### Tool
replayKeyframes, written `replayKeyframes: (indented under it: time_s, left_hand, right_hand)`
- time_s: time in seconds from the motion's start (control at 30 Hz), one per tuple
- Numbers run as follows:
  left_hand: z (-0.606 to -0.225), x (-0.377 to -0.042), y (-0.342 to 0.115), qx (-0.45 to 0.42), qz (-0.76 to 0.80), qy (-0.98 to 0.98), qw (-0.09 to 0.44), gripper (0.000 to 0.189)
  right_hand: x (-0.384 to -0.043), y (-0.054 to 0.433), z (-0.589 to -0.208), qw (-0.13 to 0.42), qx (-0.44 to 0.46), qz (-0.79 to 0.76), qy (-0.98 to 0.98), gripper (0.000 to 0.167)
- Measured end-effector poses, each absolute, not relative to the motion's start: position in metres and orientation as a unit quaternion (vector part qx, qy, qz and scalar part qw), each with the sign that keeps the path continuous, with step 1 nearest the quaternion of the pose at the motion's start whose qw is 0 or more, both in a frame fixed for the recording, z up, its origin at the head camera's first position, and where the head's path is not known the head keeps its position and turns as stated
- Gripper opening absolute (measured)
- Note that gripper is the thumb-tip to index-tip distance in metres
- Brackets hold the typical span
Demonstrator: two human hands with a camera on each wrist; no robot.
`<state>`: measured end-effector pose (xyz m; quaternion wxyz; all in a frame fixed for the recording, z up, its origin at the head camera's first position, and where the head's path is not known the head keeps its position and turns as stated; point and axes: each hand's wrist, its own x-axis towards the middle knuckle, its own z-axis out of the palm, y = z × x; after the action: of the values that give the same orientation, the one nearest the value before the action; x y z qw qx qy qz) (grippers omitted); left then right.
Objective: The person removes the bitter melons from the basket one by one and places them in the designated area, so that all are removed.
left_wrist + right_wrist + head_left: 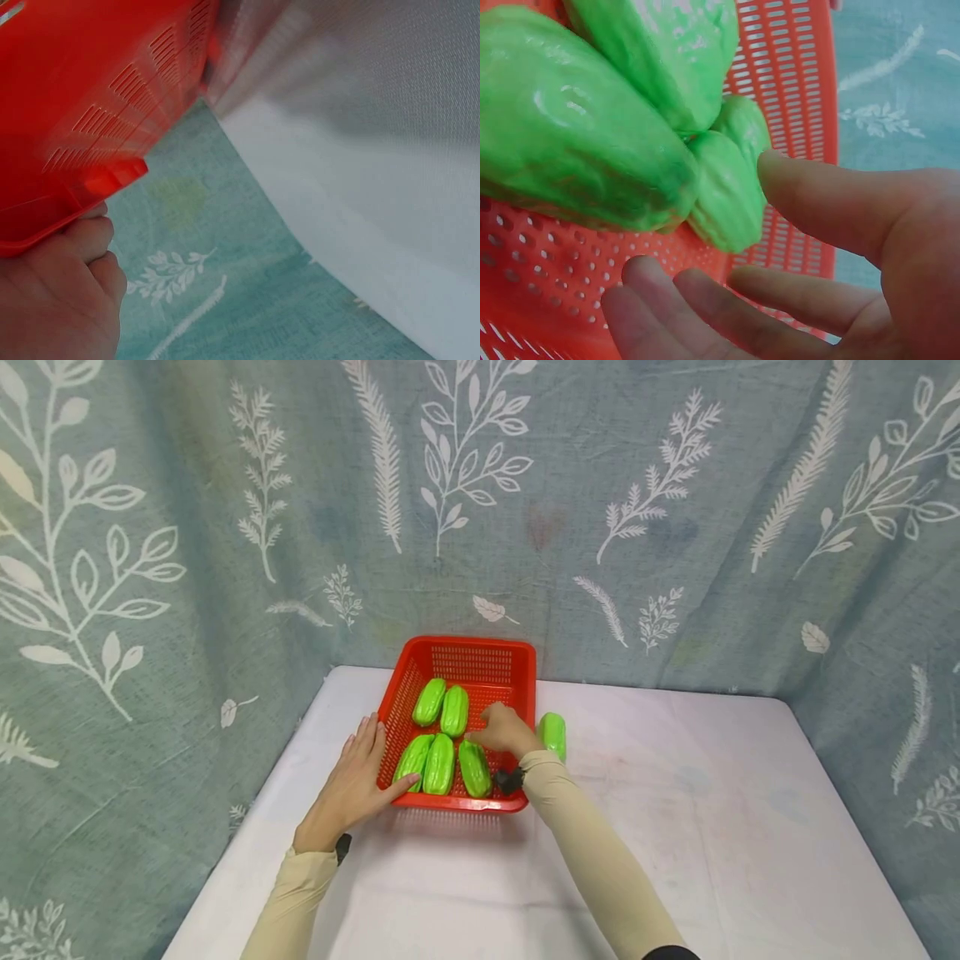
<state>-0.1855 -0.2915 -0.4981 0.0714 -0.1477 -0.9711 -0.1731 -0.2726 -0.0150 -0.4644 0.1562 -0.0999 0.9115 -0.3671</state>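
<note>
A red plastic basket [476, 804] with slotted walls stands on the white table. Several glossy, ridged green vegetables, resembling long peppers, lie inside; one such vegetable [439, 765] is near the front wall. Another green vegetable [553, 733] lies on the table just outside the right wall. My left hand [356, 789] rests at the basket's front left corner, fingers extended along the left rim and thumb over the front rim. Over the basket's right half is my right hand [507, 732], thumb and fingers apart with nothing between them, close to a front vegetable [577, 135].
The white table [675, 827] extends to the right and front of the basket. A grey-green curtain [562, 527] with white leaf prints hangs behind and along both sides, close to the basket's back wall.
</note>
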Motion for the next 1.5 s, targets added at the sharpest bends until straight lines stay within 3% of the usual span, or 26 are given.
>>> replayKeyframes:
  time_s: [0.37,0.57,0.73,0.93,1.27,1.5]
  left_hand:
    - [-0.4977,-0.1845,-0.2918,-0.147,-0.179,-0.97,0.074,0.111]
    - [-0.4981,-0.1855,-0.2919,-0.143,-0.177,-0.971,0.066,0.112]
    - [-0.4976,-0.1855,-0.2916,-0.14,-0.18,-0.972,0.062,0.112]
    - [-0.4955,-0.1857,-0.2913,-0.136,-0.18,-0.973,0.051,0.114]
    - [-0.4946,-0.1854,-0.2906,-0.136,-0.181,-0.973,0.054,0.114]
    - [-0.4948,-0.1849,-0.2909,-0.135,-0.181,-0.973,0.051,0.113]
  right_hand:
    - [-0.2715,-0.0178,-0.4641,0.182,-0.114,-0.332,0.918,0.056]
    - [-0.2736,-0.0184,-0.464,0.204,-0.114,-0.331,0.914,0.027]
    - [-0.2736,-0.0188,-0.4653,0.211,-0.121,-0.322,0.915,0.028]
    - [-0.2719,-0.0182,-0.4649,0.217,-0.123,-0.311,0.917,0.046]
    - [-0.2733,-0.0197,-0.4637,0.217,-0.136,-0.315,0.914,0.026]
    - [-0.2747,-0.0187,-0.4644,0.211,-0.143,-0.319,0.913,0.026]
